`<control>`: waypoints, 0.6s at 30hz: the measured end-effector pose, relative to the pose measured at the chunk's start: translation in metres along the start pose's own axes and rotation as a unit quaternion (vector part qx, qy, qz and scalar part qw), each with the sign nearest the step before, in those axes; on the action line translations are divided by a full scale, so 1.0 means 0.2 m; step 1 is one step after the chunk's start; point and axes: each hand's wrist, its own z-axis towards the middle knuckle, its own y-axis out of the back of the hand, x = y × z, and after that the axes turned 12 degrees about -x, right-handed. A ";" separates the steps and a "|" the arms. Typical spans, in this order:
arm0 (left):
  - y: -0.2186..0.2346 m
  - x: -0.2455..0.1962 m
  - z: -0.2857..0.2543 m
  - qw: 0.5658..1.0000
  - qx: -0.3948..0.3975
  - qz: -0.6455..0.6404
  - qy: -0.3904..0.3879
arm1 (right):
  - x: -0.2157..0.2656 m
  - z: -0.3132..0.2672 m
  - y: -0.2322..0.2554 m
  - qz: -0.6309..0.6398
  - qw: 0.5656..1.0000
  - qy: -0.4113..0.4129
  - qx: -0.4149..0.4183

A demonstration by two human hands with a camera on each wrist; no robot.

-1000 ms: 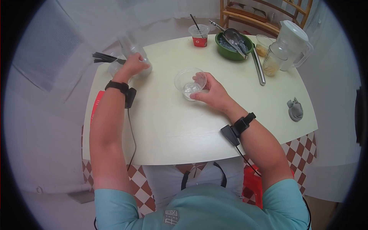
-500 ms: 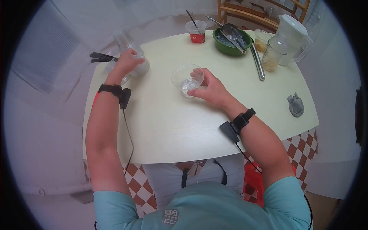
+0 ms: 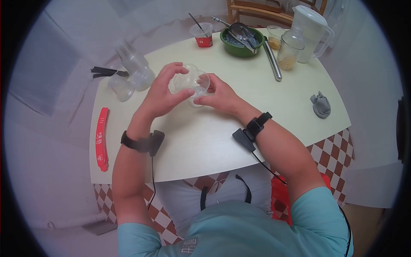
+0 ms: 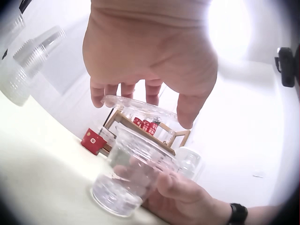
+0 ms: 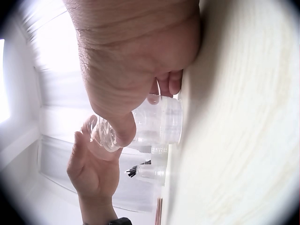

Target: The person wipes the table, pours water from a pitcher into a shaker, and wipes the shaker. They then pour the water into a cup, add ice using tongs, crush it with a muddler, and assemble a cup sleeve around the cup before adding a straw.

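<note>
A clear plastic cup (image 3: 199, 95) (image 4: 118, 190) (image 5: 161, 121) stands on the table with clear contents at its bottom. Around its side curl the fingers of my right hand (image 3: 220, 96) (image 4: 180, 197) (image 5: 140, 56). Just above the cup's mouth, my left hand (image 3: 162, 92) (image 4: 152, 56) (image 5: 96, 173) pinches a clear round lid (image 4: 143, 108) by its edge, thumb on one side and fingers on the other. In the left wrist view a gap shows between lid and rim.
Stacked clear cups (image 3: 137, 70) and black straws (image 3: 102, 72) are at the left, above red strips (image 3: 102, 139). Across the back stand a red-labelled cup (image 3: 204, 39), a green bowl (image 3: 239, 50) of ice, a steel rod (image 3: 272, 60) and a pitcher (image 3: 309, 32). A grey cloth (image 3: 321, 106) lies right.
My left hand has come from the stacked cups at the left to above the cup, bringing the lid. My right hand stays around the cup. The head view has shifted.
</note>
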 end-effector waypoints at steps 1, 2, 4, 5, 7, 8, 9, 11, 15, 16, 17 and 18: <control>-0.05 0.00 -0.02 1.000 0.007 0.021 -0.013 | -0.02 0.01 0.00 -0.001 1.000 -0.001 -0.001; -0.09 0.00 -0.03 0.999 0.014 0.042 -0.026 | -0.03 0.02 0.00 0.006 1.000 -0.003 0.004; -0.14 0.01 -0.05 0.997 0.018 0.069 -0.033 | -0.05 0.03 0.01 0.013 1.000 -0.005 0.008; -0.16 0.01 -0.05 0.997 0.005 0.066 -0.024 | -0.05 0.03 0.01 -0.001 1.000 0.003 0.010; -0.18 0.01 -0.06 0.998 -0.007 0.065 -0.014 | -0.04 0.02 0.01 -0.012 1.000 0.011 0.012; -0.18 0.01 -0.07 0.998 -0.014 0.064 -0.007 | -0.04 0.02 0.01 -0.007 1.000 0.009 0.014; -0.18 0.00 -0.07 0.998 -0.021 0.063 -0.001 | -0.04 0.02 0.00 -0.002 1.000 0.007 0.017; -0.19 0.00 -0.07 0.998 -0.025 0.062 0.010 | -0.05 0.02 0.00 0.033 0.999 0.013 0.006; -0.19 0.01 -0.08 0.997 -0.034 0.056 0.037 | 0.02 0.00 0.04 0.205 0.978 0.000 0.039; -0.19 0.01 -0.08 0.997 -0.036 0.056 0.036 | 0.02 0.01 0.05 0.204 0.978 0.001 0.040; -0.18 0.02 -0.08 0.998 -0.033 0.048 0.038 | 0.01 0.02 0.06 0.202 0.978 0.003 0.049; -0.18 0.02 -0.09 0.998 -0.030 0.040 0.042 | 0.01 0.03 0.06 0.199 0.978 0.004 0.059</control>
